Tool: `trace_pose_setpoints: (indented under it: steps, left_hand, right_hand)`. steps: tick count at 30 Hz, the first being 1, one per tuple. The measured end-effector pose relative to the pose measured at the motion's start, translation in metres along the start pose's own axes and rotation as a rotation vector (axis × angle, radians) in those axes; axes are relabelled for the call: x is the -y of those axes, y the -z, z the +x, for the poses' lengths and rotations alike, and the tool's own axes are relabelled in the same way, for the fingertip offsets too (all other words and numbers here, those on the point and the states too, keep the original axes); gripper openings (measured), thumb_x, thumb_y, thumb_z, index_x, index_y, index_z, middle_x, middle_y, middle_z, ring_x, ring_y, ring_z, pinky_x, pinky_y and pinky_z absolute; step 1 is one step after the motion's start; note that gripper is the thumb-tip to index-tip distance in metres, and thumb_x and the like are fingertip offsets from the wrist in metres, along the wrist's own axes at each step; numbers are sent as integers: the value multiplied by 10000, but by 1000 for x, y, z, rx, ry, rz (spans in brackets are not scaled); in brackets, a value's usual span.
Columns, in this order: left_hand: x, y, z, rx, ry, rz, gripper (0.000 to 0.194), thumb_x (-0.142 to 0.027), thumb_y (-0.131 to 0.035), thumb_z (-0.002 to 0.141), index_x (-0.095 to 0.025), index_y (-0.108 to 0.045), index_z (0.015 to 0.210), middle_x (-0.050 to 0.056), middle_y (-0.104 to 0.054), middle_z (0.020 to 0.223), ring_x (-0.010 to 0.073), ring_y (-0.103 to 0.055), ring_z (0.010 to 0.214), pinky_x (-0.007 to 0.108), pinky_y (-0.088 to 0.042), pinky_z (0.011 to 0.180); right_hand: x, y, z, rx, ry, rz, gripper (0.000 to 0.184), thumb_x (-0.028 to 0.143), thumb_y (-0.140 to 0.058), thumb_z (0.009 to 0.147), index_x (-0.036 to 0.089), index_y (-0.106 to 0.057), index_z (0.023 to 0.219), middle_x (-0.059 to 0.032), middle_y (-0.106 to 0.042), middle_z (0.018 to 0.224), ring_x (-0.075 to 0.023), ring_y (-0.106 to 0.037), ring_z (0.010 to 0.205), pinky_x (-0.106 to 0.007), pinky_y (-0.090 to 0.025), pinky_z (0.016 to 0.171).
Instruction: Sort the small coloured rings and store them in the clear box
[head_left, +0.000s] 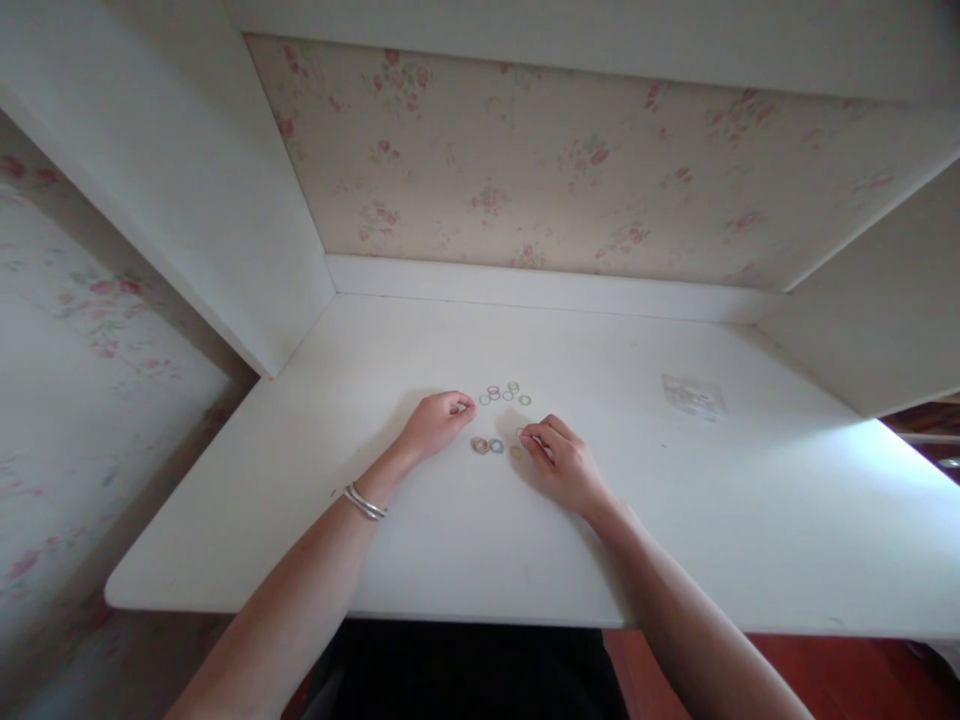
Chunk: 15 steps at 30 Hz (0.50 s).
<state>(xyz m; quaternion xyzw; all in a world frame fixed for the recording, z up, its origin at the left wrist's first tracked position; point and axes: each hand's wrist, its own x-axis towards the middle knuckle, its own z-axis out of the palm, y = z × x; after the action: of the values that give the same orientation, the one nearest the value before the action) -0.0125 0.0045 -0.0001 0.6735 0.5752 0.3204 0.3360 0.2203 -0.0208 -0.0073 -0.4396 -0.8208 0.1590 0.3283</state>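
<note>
Small thin rings of several colours lie in two groups on the white desk [420, 340]. The far group holds pinkish rings [493, 393], yellowish rings [513, 387] and pale ones. Nearer to me, a reddish-brown ring stack [480, 445] sits beside a blue-green ring stack [496, 446]. My left hand [436, 424] is closed in a pinch left of the far group; anything in its fingertips is too small to make out. My right hand [561, 462] pinches a small pale ring [519, 432], above a yellowish ring [516, 452] on the desk.
A clear plastic bag [694, 397] lies flat on the right of the desk. White side panels [225, 200] and a low back ledge [555, 288] enclose the desk, with floral wallpaper behind. The front edge runs below my forearms.
</note>
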Motion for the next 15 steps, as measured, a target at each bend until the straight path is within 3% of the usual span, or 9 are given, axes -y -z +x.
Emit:
trace_pose_setpoints:
  steps: [15]
  left_hand:
    - [3,-1,0,-1,-18,43,271,-376,-514,825,-188,-676,935,27,-714,907,164,-655,820,242,-469,725]
  right_hand:
    - [5,0,-10,170,105,-141,223,211,-384,942,188,-603,905,-46,-562,835,-136,-543,746,-262,-424,719]
